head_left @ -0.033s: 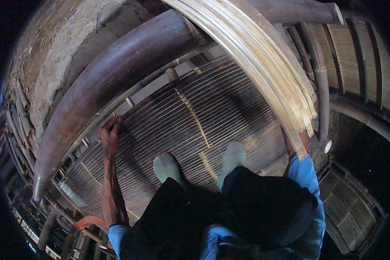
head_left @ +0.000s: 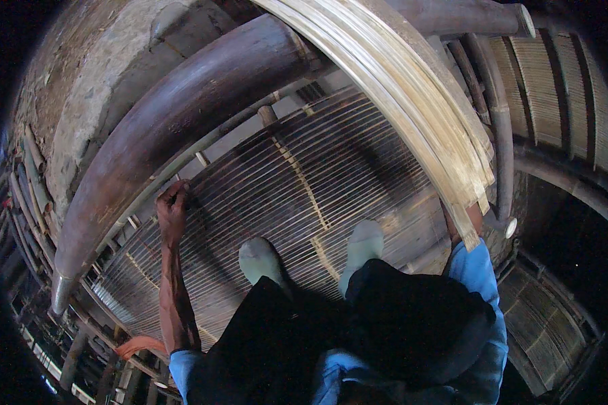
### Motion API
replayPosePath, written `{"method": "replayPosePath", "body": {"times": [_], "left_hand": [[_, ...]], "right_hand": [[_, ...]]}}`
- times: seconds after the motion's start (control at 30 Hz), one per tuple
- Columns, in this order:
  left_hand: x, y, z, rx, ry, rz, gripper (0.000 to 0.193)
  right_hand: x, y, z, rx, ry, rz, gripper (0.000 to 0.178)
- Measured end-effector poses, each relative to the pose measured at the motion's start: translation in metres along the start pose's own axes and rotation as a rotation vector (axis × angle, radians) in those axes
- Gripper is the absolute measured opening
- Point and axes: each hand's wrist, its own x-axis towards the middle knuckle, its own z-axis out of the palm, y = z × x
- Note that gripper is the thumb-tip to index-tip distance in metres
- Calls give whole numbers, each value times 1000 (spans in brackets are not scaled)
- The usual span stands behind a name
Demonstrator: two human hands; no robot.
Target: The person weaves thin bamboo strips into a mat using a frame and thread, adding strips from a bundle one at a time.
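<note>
A thick bundle of long, pale bamboo strips (head_left: 392, 81) runs from the top middle down to the right. Its near end rests at my right hand (head_left: 475, 217), which shows beside and beneath the strips. Most of that hand's fingers are hidden by the bundle. On the left, my left hand (head_left: 172, 197) is closed, fingers curled together, at the far left edge of the slatted bamboo platform (head_left: 250, 202). Whatever those fingers pinch is too small to make out. My two feet in pale socks (head_left: 258, 260) are on the slats, between the hands.
Past the platform's far edge lies a big dark bamboo pole (head_left: 175, 101), with a concrete ledge (head_left: 101, 88) behind it. Another pole (head_left: 463, 17) crosses at the top right. Slatted panels (head_left: 561, 94) stand on the right. An orange cloth (head_left: 140, 346) hangs at lower left.
</note>
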Motion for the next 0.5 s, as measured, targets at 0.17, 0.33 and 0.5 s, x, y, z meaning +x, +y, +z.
{"method": "replayPosePath", "body": {"times": [0.17, 0.33, 0.5], "left_hand": [[2, 12, 5, -2, -13, -7, 27], [-1, -19, -9, -20, 67, 23, 26], [-3, 1, 12, 47, 121, -51, 20]], "right_hand": [[29, -45, 21, 108, -58, -108, 27], [52, -117, 60, 303, -198, -260, 24], [58, -140, 79, 465, -419, -248, 27]]}}
